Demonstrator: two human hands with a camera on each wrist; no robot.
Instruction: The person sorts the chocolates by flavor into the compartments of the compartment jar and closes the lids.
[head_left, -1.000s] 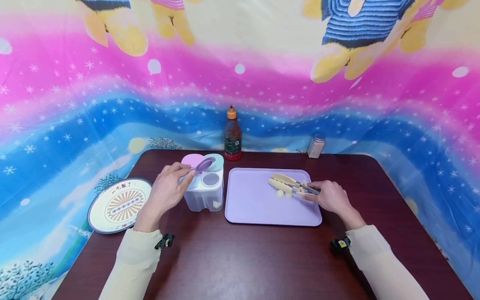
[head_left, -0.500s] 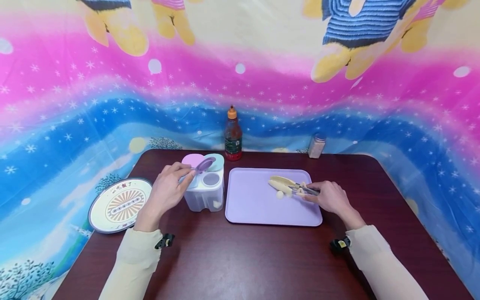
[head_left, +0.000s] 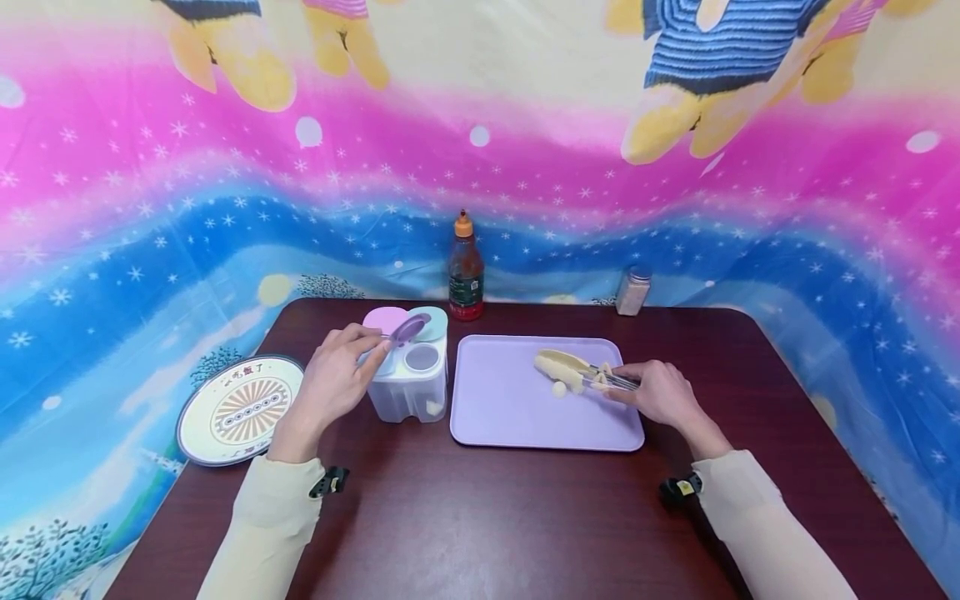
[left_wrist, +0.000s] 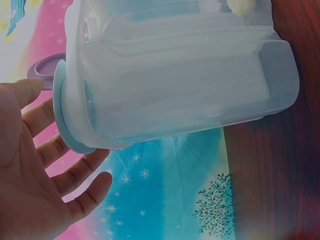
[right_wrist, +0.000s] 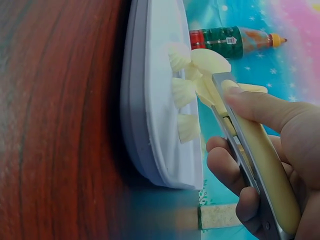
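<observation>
The left hand (head_left: 333, 375) pinches the purple lid (head_left: 409, 329), a thin, round plastic piece, tilted up between thumb and finger over the box (head_left: 405, 396). That box is cloudy, see-through plastic with rounded, lobed walls, topped by a smooth pink cap (head_left: 386, 319) and a pale blue cap (head_left: 431, 321); beside these a round opening (head_left: 422, 358) shows greyish, its depth hard to make out. A small pale lump (head_left: 433, 408) shows blurrily through the lower wall. The right hand (head_left: 660, 392) grips the tongs (right_wrist: 267, 175), metal-edged with cream handles and broad, rounded cream tips, over the right part of the lilac tray (head_left: 502, 408), which is smooth and flat with a raised rim and rounded corners. Cream, ridged pieces (right_wrist: 184, 93) lie on the tray by the tips; some are partly covered, and whether the tips pinch one cannot be told. Behind stand a sauce bottle (head_left: 466, 279) with an orange nozzle, its label too small to read, and a clear shaker (head_left: 633, 292) of pale grains, cut off in the right wrist view. The glossy oval plate (head_left: 197, 417) is partly hidden by the left forearm. The table (head_left: 465, 517) is dark, reddish, streaked wood.
</observation>
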